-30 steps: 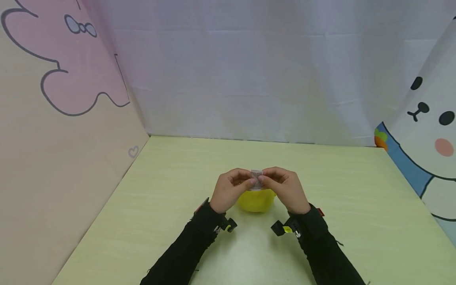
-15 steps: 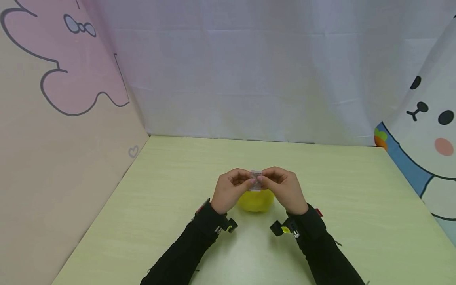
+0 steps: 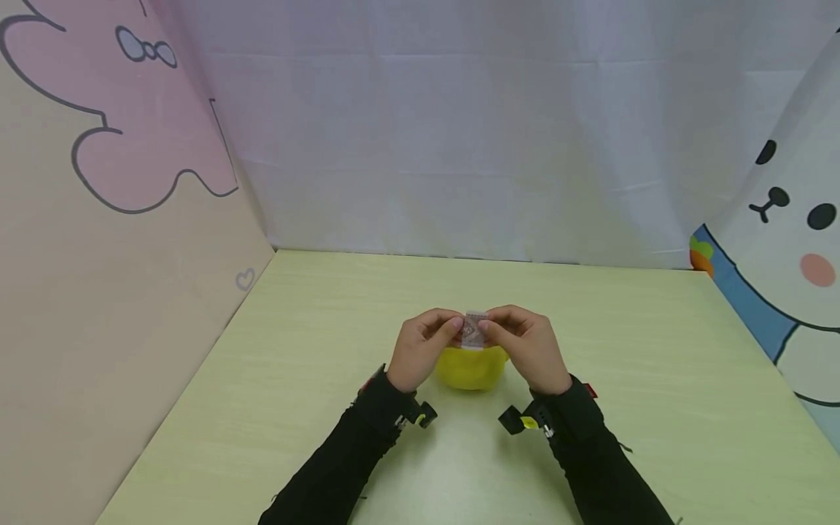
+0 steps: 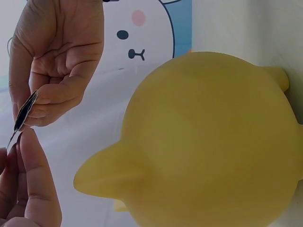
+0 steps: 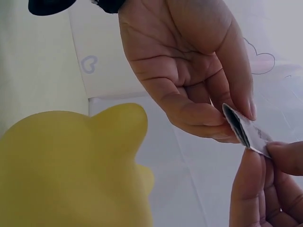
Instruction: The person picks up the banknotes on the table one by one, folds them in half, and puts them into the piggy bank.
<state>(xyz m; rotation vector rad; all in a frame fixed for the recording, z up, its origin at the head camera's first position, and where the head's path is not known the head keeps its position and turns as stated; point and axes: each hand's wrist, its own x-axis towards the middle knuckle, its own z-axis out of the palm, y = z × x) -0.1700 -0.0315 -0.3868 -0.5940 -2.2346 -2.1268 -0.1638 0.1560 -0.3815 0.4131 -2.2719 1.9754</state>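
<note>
A small folded piece of printed paper point(image 3: 473, 329) is held up between both hands, above a yellow, rounded, animal-shaped figure point(image 3: 470, 370). My left hand point(image 3: 418, 348) pinches its left edge with thumb and fingers. At the opposite edge my right hand point(image 3: 530, 348) grips it, thumb on the near face. Seen edge-on in the right wrist view, the paper point(image 5: 253, 135) has several layers that gap at the fold. In the left wrist view the yellow figure point(image 4: 208, 142) shows a smooth body with a pointed projection and a stubby knob.
A pale yellow-green table point(image 3: 328, 313) lies under the hands. White cloth point(image 3: 459, 146) hangs behind it. Printed panels stand at the sides, a pink cartoon shape point(image 3: 164, 131) on the left and a white cartoon animal point(image 3: 787, 270) on the right.
My left thumb has slid from the paper's middle out to its left edge, so more of its printed face shows. The right hand and the yellow figure stay almost where they were.
</note>
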